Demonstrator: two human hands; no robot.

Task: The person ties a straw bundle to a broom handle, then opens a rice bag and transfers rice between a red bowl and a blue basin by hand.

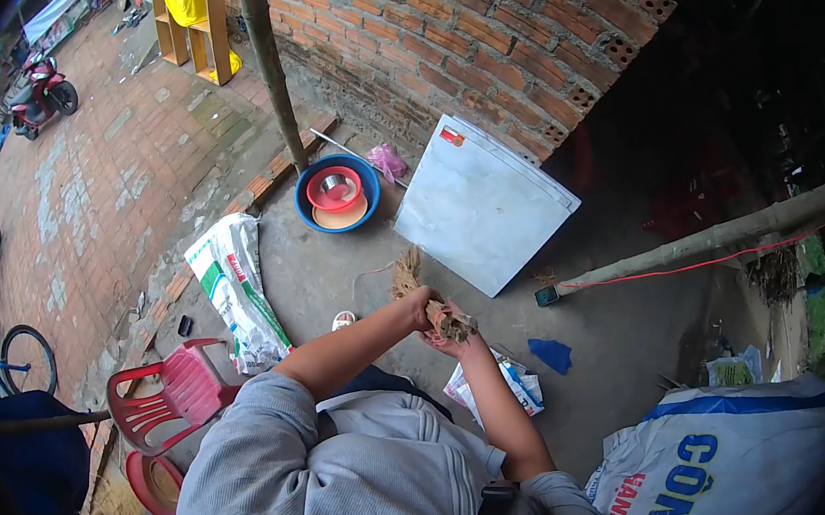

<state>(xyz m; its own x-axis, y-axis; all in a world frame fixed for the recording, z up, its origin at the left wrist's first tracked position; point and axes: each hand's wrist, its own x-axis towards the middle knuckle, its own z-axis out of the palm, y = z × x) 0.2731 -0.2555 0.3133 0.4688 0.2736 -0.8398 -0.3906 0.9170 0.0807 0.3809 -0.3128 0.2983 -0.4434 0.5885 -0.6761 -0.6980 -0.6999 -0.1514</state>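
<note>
At centre, the left hand (pixel 423 301) and right hand (pixel 449 338) are close together, both clamped on the brown bundle (pixel 406 274), whose frayed end points to eleven o'clock. From it, the basin (pixel 371 189) stands at eleven, the panel (pixel 483 208) at one, the sack (pixel 720 451) at four.

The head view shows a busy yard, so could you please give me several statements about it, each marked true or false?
1. The left hand grips the brown bundle. True.
2. The right hand is on the blue basin. False: the right hand is at the brown bundle.
3. A red bowl sits inside the blue basin. True.
4. The chair is green. False: the chair is red.
5. The motorbike stands on brick paving. True.
</note>
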